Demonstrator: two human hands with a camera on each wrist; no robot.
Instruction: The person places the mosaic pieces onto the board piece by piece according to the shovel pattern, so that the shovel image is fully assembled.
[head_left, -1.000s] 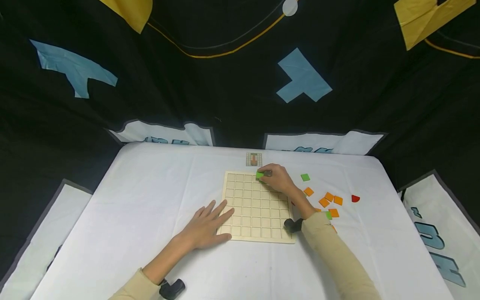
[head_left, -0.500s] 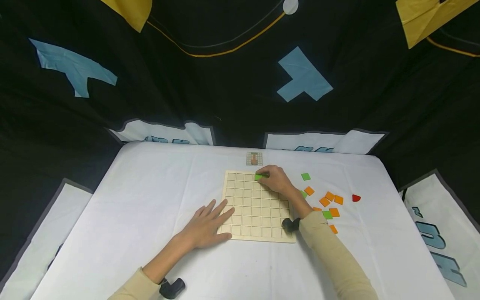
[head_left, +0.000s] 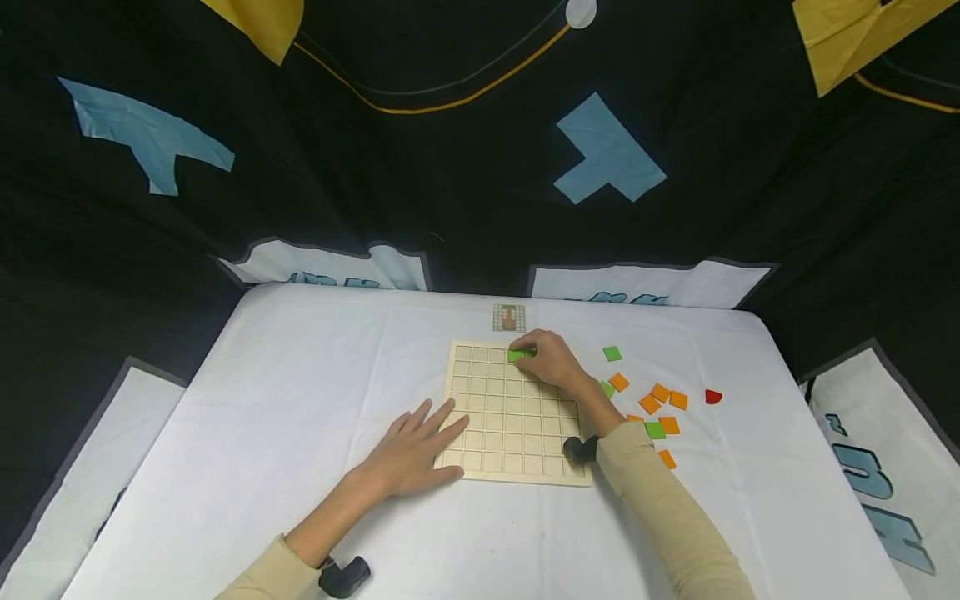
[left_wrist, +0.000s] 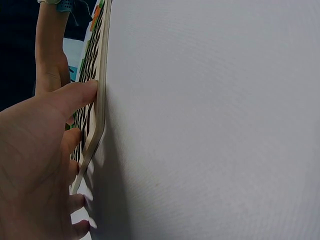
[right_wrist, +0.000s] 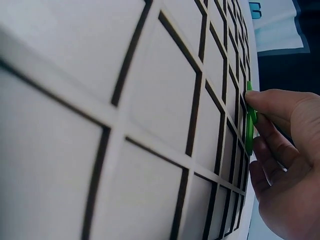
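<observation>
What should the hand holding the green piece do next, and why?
I'd guess the right hand should press the green piece into a square: it pinches the piece near the far edge of the grid board, while the left hand rests on the board's left side. Whether the piece is seated is unclear.

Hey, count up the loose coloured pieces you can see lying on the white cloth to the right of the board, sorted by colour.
Orange pieces: 7
Green pieces: 3
Red piece: 1
Total: 11 in sight; the right arm may hide more.
</observation>
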